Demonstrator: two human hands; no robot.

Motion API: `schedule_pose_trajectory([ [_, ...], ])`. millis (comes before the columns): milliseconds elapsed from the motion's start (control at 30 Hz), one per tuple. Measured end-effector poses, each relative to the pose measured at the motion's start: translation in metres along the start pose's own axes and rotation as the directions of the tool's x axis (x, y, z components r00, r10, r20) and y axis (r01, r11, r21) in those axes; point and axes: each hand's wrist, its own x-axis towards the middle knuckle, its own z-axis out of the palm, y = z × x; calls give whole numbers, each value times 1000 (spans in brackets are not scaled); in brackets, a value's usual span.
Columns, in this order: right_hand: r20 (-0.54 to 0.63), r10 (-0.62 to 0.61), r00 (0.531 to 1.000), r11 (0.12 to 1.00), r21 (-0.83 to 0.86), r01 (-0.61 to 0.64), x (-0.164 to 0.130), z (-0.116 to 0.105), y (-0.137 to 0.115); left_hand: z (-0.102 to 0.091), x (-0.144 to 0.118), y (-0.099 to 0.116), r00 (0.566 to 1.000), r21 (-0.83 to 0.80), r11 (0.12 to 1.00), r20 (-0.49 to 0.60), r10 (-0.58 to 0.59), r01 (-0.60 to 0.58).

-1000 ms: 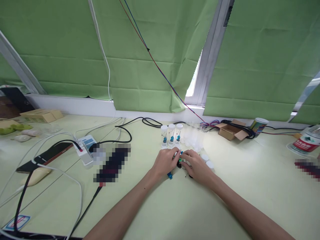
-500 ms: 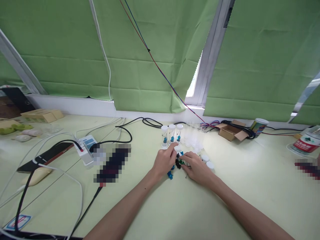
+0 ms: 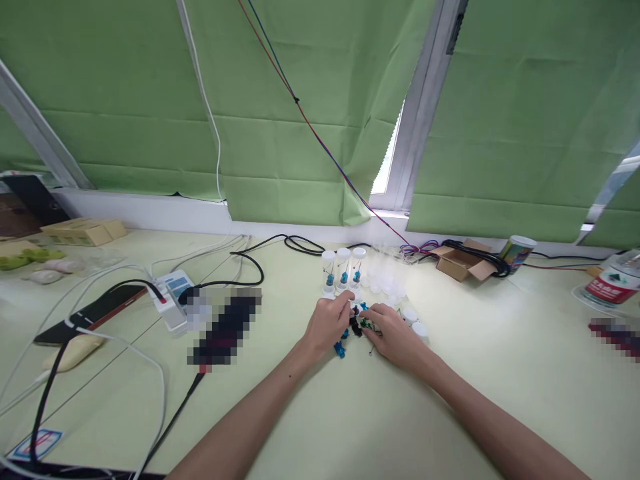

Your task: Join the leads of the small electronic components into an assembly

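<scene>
Step in hand: fine handling, apparently. Green pc. [image 3: 367, 323] is met by R hand's [image 3: 394, 333] slightly parted fingers, beside black pcs. [image 3: 355, 327] on worktop [image 3: 320, 427]; L hand's [image 3: 325, 325] are curled nearby. Grip can't be told, view partly blocked. Precise pinch prob. needed next.

One left hand [image 3: 327, 323] and one right hand [image 3: 393, 328]. Three clear capped tubes [image 3: 343, 264], each with one blue piece [image 3: 344, 277]. Two round white lids [image 3: 420, 330] beside the right hand. One open cardboard box [image 3: 454, 265], one can [image 3: 519, 253], one bottle [image 3: 614, 283]. Black pieces [image 3: 355, 325]: too crowded to count.
</scene>
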Motion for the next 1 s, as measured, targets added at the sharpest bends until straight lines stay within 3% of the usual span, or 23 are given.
schedule_pose_trajectory([
  [200,-10,0,1000,1000,-10,0,0,0,0,-4,1,7,1000,-44,999,-12,12,-13],
  [433,-170,-101,980,993,36,109,0,-2,-9,-6,0,11,995,-32,998,-84,54,-57],
  [700,-58,-310,949,951,-20,309,-1,1,-29,-3,0,6,972,-22,991,-201,124,-131],
  [1000,-100,-255,962,966,15,258,3,16,-23,-3,1,8,982,-4,993,-154,112,-114],
])
